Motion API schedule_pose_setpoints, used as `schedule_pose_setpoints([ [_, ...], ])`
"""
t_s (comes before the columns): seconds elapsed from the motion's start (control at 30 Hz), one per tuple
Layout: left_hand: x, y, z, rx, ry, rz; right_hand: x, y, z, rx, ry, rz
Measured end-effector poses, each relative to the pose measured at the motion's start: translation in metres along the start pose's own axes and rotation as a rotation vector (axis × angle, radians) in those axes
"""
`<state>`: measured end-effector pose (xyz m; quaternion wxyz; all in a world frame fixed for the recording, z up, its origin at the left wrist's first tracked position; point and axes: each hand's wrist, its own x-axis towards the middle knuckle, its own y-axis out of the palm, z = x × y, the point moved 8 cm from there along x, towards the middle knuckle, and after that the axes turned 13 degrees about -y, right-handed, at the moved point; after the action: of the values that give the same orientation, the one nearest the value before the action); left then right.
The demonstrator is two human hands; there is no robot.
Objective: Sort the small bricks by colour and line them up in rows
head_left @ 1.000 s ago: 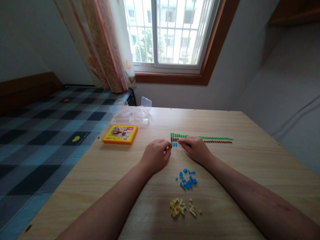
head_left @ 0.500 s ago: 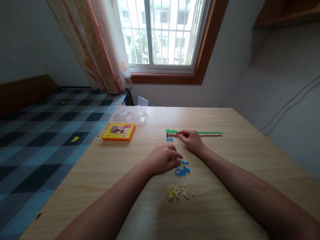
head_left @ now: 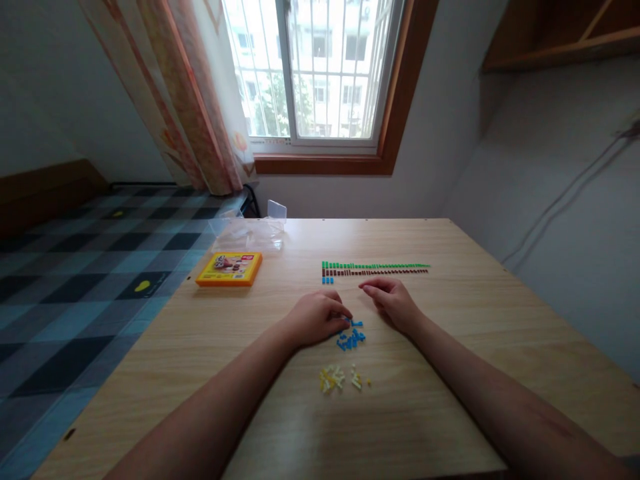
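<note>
My left hand (head_left: 320,319) rests at the upper left edge of the loose blue pieces (head_left: 353,340), its thumb and forefinger closed at a blue piece. My right hand (head_left: 393,300) is below the rows, with fingertips pressed together; whether a small piece is between them cannot be made out. A long row of green pieces (head_left: 375,266) runs above a row of brown pieces (head_left: 375,272). Beneath their left end stands a short row of three blue pieces (head_left: 327,281). Nearer me is a scattered pile of yellow and cream pieces (head_left: 333,379).
A yellow-orange box (head_left: 229,269) lies at the left of the wooden table (head_left: 280,427). Behind it sits a clear plastic container (head_left: 255,233). A bed with a checkered cover (head_left: 100,287) adjoins the left side.
My right hand has moved away from the rows, back and to the right, uncovering their middle part. My left hand stays by the blue pile. The whole view has shifted slightly.
</note>
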<state>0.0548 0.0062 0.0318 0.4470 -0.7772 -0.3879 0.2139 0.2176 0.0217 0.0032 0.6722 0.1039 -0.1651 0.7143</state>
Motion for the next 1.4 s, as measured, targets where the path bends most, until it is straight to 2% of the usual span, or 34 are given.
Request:
schedule_pose_setpoints([
  [0.07, 0.001, 0.0, 0.0, 0.0, -0.004, 0.002, 0.001, 0.001, -0.001, 0.036, 0.024, 0.002],
  [0.2, 0.003, 0.0, 0.001, -0.036, -0.008, -0.004, 0.005, 0.006, 0.0, 0.005, 0.003, 0.093],
  [0.3, 0.004, -0.004, 0.005, -0.134, -0.021, -0.026, 0.006, 0.005, 0.001, -0.006, -0.004, 0.122],
  [0.4, 0.005, -0.009, 0.018, -0.277, -0.089, -0.075, 0.005, 0.007, 0.009, -0.048, -0.08, 0.182],
  [0.57, 0.007, -0.012, 0.039, -0.439, -0.19, -0.125, -0.013, 0.025, 0.035, -0.263, -0.311, 0.477],
  [0.63, 0.006, -0.015, 0.039, -0.415, -0.185, -0.169, -0.024, 0.032, 0.044, -0.333, -0.389, 0.592],
  [0.7, 0.004, -0.017, 0.035, -0.344, -0.153, -0.208, -0.031, 0.035, 0.05, -0.38, -0.445, 0.655],
  [0.83, 0.001, -0.019, 0.023, -0.153, -0.074, -0.228, -0.038, 0.037, 0.053, -0.46, -0.484, 0.7],
  [1.07, -0.003, -0.023, 0.016, 0.065, -0.007, -0.274, -0.043, 0.041, 0.053, -0.595, -0.51, 0.736],
  [1.23, -0.002, -0.015, 0.01, 0.203, 0.037, -0.19, -0.044, 0.043, 0.053, -0.638, -0.498, 0.71],
  [1.4, 0.0, -0.014, 0.012, 0.162, -0.013, -0.155, -0.044, 0.047, 0.05, -0.625, -0.507, 0.679],
])
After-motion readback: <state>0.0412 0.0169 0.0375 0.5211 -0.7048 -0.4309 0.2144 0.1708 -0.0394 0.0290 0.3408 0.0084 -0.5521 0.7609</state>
